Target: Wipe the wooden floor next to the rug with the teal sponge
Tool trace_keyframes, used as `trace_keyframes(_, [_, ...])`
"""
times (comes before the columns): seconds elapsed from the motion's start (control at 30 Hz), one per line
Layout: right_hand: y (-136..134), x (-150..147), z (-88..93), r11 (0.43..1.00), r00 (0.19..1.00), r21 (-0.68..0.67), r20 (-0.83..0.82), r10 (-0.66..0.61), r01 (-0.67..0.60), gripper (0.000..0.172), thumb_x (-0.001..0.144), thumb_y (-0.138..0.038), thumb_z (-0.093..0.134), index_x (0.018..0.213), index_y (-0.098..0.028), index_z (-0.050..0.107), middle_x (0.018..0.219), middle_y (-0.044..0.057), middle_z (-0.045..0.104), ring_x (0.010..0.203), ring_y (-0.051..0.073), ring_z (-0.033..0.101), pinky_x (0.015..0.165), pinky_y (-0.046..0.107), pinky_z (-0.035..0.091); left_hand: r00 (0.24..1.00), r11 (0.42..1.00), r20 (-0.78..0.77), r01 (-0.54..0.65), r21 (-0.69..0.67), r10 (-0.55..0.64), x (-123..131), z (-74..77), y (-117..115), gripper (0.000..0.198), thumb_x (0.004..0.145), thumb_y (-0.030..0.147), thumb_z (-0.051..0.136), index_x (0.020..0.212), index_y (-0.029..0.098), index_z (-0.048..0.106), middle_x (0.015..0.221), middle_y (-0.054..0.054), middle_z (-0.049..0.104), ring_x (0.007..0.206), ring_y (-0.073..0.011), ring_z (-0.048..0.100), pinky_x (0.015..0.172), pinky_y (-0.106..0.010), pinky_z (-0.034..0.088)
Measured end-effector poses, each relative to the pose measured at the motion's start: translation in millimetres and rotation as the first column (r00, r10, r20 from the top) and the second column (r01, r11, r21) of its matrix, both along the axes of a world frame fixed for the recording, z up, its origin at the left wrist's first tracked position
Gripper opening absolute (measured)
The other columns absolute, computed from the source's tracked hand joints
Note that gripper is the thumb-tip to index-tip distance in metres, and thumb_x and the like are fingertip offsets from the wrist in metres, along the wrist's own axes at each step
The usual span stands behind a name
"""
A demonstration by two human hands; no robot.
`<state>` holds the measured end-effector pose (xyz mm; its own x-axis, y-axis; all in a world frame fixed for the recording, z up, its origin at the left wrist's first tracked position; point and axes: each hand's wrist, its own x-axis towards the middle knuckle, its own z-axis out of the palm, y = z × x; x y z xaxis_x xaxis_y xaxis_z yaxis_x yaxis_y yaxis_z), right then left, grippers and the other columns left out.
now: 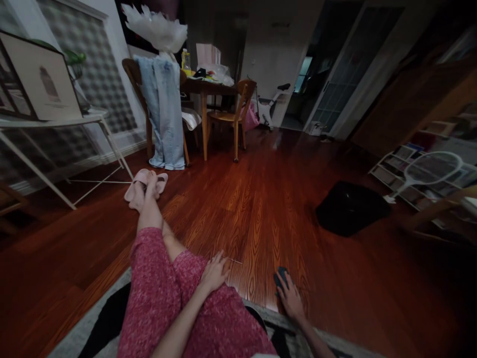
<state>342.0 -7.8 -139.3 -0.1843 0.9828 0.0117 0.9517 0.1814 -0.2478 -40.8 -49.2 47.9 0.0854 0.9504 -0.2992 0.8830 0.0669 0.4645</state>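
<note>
My left hand (214,273) lies flat on the thigh of the pink-red patterned trousers (156,268), fingers spread and nothing in them. Beyond its fingertips a thin pale stick-like line (234,261) shows against the wooden floor (257,223). Low and to the right, my right hand (291,297) has its fingers over a small dark bluish object (280,278). Its kind is too dim to make out, and the hand covers part of it. My legs stretch forward, crossed near the ankles, with pink slippers (161,184) at the feet.
A black bin-like container (350,209) lies to the right, near a white racket (432,169) and a bookshelf (391,169). Ahead stand a wooden table (204,109) and chairs, one draped with pale jeans (164,114). A white-framed side table (100,117) stands left.
</note>
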Motion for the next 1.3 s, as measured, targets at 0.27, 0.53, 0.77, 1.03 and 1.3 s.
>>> trace_keyframes(0.27, [61, -11, 5.2, 0.829, 0.831, 0.053, -0.039, -0.555, 0.556, 0.066, 0.095, -0.044, 0.016, 0.153, -0.022, 0.039, 0.158, 0.017, 0.038, 0.149, 0.03, 0.031, 0.113, 0.059, 0.03, 1.0, 1.0, -0.015, -0.02, -0.02, 0.02, 2, -0.9, 3, 0.061, 0.093, 0.04, 0.04, 0.15, 0.02, 0.045, 0.167, -0.008, 0.021, 0.151, -0.0271, 0.026, 0.123, -0.045, 0.024])
trace_keyframes(0.53, [3, -82, -6.6, 0.999, 0.999, 0.007, 0.017, -0.05, 0.05, 0.061, 0.098, -0.047, 0.023, 0.152, -0.03, 0.042, 0.163, 0.007, 0.032, 0.151, 0.024, 0.026, 0.118, 0.052, 0.026, 1.0, 1.0, -0.026, -0.006, -0.01, 0.005, 2, 0.8, 3, 0.06, 0.093, 0.039, 0.039, 0.149, 0.018, 0.046, 0.167, -0.009, 0.021, 0.151, -0.0269, 0.028, 0.122, -0.044, 0.026])
trace_keyframes(0.77, [5, -101, 7.1, 0.994, 0.994, 0.002, 0.019, 0.112, -0.112, 0.055, 0.1, -0.044, 0.027, 0.154, -0.035, 0.037, 0.165, 0.004, 0.03, 0.152, 0.022, 0.024, 0.12, 0.05, 0.025, 1.0, 1.0, -0.023, 0.009, 0.002, -0.009, 0, -1.8, 2, 0.058, 0.095, 0.041, 0.037, 0.148, 0.021, 0.046, 0.167, -0.008, 0.022, 0.151, -0.0255, 0.029, 0.121, -0.046, 0.028])
trace_keyframes(1.03, [102, -127, 27.0, 0.997, 0.998, -0.07, 0.055, 0.032, -0.028, 0.055, 0.1, -0.04, 0.03, 0.153, -0.031, 0.039, 0.164, 0.006, 0.031, 0.151, 0.023, 0.027, 0.12, 0.051, 0.024, 1.0, 1.0, -0.011, -0.004, -0.005, 0.004, 0, -3.6, 3, 0.06, 0.094, 0.041, 0.038, 0.149, 0.019, 0.046, 0.167, -0.009, 0.022, 0.151, -0.0269, 0.028, 0.122, -0.046, 0.026])
trace_keyframes(1.3, [33, -115, 2.5, 0.978, 0.978, -0.024, -0.002, 0.208, -0.208, 0.054, 0.102, -0.045, 0.028, 0.154, -0.035, 0.035, 0.166, 0.004, 0.027, 0.153, 0.022, 0.023, 0.121, 0.051, 0.024, 1.0, 1.0, -0.021, -0.006, 0.005, 0.006, 2, -2.1, 2, 0.057, 0.094, 0.039, 0.04, 0.147, 0.02, 0.048, 0.166, -0.01, 0.025, 0.149, -0.0273, 0.031, 0.12, -0.046, 0.029])
